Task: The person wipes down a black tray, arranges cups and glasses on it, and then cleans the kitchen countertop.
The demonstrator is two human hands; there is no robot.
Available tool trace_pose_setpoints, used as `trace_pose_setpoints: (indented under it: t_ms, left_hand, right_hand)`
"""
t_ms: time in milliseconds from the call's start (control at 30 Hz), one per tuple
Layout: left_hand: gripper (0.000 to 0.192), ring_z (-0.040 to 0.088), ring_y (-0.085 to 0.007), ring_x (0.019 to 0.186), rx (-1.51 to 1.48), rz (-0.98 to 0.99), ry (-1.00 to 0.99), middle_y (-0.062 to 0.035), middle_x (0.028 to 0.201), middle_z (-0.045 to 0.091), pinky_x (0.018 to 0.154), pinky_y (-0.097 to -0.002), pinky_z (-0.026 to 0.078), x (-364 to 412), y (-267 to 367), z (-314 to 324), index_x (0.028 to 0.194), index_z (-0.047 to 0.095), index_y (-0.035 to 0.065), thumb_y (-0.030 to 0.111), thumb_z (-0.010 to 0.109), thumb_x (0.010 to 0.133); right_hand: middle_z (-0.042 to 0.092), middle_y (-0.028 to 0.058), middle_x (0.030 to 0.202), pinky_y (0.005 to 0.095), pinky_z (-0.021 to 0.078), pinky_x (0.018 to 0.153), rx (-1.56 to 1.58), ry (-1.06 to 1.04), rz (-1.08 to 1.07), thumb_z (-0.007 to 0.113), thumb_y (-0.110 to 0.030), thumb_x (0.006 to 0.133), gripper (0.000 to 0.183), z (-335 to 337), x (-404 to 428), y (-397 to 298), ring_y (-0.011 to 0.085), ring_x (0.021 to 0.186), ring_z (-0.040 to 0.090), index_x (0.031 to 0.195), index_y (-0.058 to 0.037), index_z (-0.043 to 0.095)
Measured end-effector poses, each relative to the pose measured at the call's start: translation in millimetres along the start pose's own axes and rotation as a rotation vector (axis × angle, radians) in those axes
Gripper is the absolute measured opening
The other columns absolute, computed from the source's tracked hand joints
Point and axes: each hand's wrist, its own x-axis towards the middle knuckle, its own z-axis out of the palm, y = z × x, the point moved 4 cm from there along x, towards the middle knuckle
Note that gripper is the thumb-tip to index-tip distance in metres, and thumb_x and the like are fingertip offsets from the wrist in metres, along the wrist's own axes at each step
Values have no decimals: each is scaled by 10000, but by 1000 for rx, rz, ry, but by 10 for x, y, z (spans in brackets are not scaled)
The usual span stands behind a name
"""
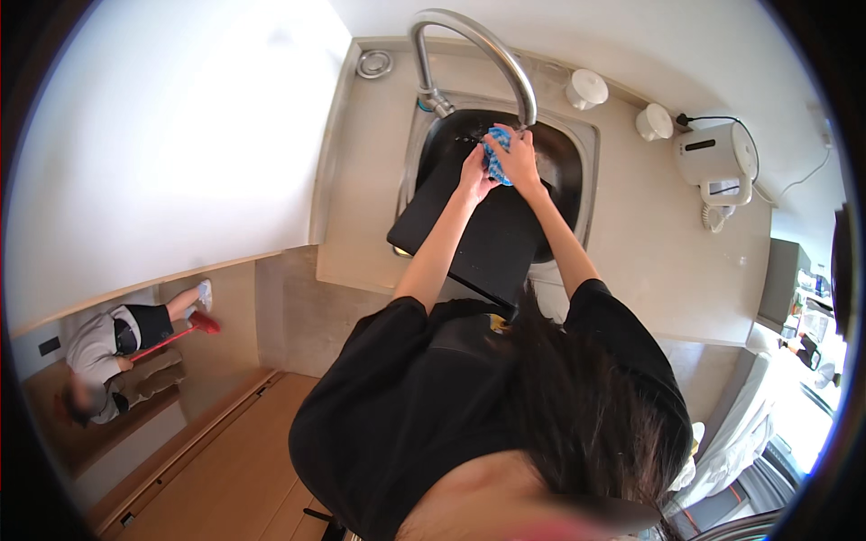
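Both my hands hold a blue and white patterned cloth [499, 157] over the sink, below the mouth of the curved metal faucet [514, 64]. My left hand [476, 174] grips the cloth's left side, and my right hand [517, 159] presses on it from the right. Beneath my forearms a flat black board or panel [497, 237] lies slanted across the front of the dark sink basin [565, 159], its near end past the counter edge. Water drops show in the basin to the left of the cloth.
Two white lidded cups [586, 89] and a white electric kettle [717, 154] with a cord stand on the counter at the right. A round metal drain cover or lid [374, 64] lies at the back left corner. Through a doorway at the left, a person [111, 345] holds a red broom [203, 322].
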Motion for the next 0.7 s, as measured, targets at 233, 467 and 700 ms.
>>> trace_pose_setpoints:
  t_ms: [233,467,700]
  left_hand:
    - [347,620,-259,1010,-485,-23,-742,-100,1085,646,899,-388,507,1137,-431,-323,1096,590,82,326,359,1010]
    - [357,621,-270,1011,-448,-137,-448,-108,1085,648,910,-396,501,829,-655,-110,1088,594,80,329,350,1012]
    - [370,623,-282,1012,-364,-167,-61,-116,1085,651,923,-406,495,281,-255,74,1080,599,78,332,340,1014]
  right_hand:
    - [521,185,1011,484,494,784,-413,-128,-190,559,-357,912,269,-191,-321,-663,373,979,542,1058,-133,590]
    - [621,104,748,438,493,679,-469,-33,-397,575,-303,906,210,-122,-451,-534,304,776,623,940,-98,608]
    - [640,163,710,464,511,588,-548,-156,-121,488,-382,947,313,-39,88,143,371,701,646,936,-86,589]
